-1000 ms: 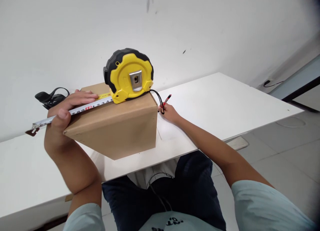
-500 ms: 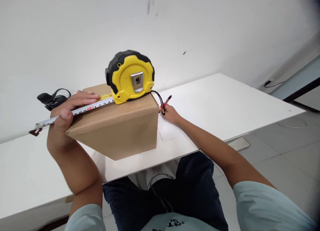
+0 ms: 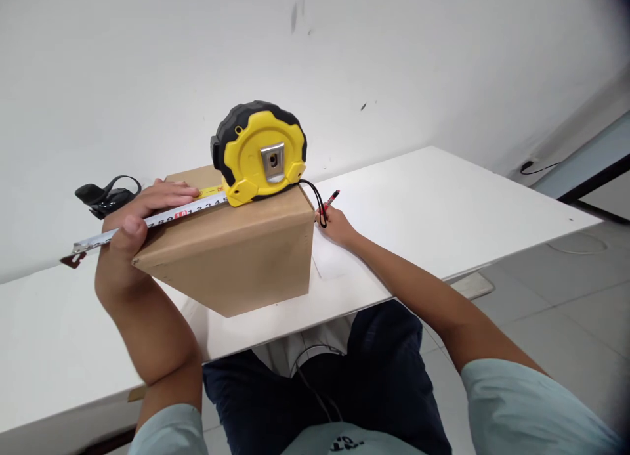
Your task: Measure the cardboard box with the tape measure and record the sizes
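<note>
A cardboard box (image 3: 236,271) stands on the white table in front of me. On its top sits a yellow and black tape measure (image 3: 263,154), its metal blade drawn out to the left past the box's edge. My left hand (image 3: 142,212) grips the blade at the box's left end, thumb on the near side and fingers across the top. Behind the box's right side, my right hand (image 3: 339,225) is closed around a red and black pen (image 3: 332,199), its tip hidden by the box. A white sheet of paper (image 3: 329,264) lies beneath that hand.
The white table (image 3: 443,205) runs along the wall, its front edge close to my lap. A black object with a strap loop (image 3: 108,199) stands behind my left hand. The tape measure's black wrist cord (image 3: 315,199) hangs over the box's right edge.
The whole view has shifted very slightly. Both hands, the tape measure and the box keep nearly the same places; the pen tilts almost as before.
</note>
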`<control>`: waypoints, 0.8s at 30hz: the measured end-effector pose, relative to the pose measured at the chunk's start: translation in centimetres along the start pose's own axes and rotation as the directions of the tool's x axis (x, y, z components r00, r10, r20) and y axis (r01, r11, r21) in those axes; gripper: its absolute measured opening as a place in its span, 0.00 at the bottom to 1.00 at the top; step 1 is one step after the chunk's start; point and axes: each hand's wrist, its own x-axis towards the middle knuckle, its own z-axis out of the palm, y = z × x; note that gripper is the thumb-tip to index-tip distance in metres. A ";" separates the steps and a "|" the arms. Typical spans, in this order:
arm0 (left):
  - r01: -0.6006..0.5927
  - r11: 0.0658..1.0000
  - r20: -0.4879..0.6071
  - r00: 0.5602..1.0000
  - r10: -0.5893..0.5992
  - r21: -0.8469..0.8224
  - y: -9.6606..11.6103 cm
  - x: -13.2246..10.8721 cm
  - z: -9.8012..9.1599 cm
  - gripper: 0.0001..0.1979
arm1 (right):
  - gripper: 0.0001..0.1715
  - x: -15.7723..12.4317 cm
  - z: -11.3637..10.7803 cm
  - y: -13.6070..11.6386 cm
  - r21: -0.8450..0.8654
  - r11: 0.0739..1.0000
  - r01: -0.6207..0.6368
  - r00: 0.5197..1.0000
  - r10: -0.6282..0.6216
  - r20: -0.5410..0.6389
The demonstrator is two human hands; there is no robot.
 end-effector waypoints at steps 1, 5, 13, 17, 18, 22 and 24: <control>0.000 1.000 -0.006 1.000 0.000 -0.002 0.0 0.0 0.0 0.26 | 0.24 0.0 0.0 0.0 0.000 1.000 0.002 1.000 -0.002 0.002; 0.046 0.999 -0.050 0.998 -0.046 0.001 0.2 -0.1 0.2 0.26 | 0.24 0.0 0.0 0.0 0.004 1.000 0.007 1.000 -0.007 0.008; 0.077 0.997 -0.124 0.990 -0.073 0.029 0.1 -0.2 0.3 0.25 | 0.23 -0.2 0.1 0.0 0.015 1.000 0.000 1.000 0.001 -0.022; 0.016 0.996 -0.138 0.990 -0.004 0.092 -0.3 -0.4 0.2 0.30 | 0.23 -0.4 0.0 -0.3 0.011 1.000 -0.006 0.999 0.007 -0.034; 0.018 0.995 -0.138 0.990 -0.004 0.101 -0.3 -0.4 0.2 0.31 | 0.23 -0.5 -0.1 -0.4 0.007 1.000 -0.008 0.999 0.008 -0.033; 0.058 0.994 -0.199 0.979 -0.038 0.095 -0.2 -0.6 0.3 0.29 | 0.22 -0.6 -0.5 -0.8 -0.009 1.000 -0.022 1.000 0.021 -0.019; 0.011 0.996 -0.261 0.965 0.013 0.091 -0.4 -0.5 0.3 0.35 | 0.21 -0.5 -0.7 -0.9 -0.009 0.999 -0.031 0.999 0.031 -0.012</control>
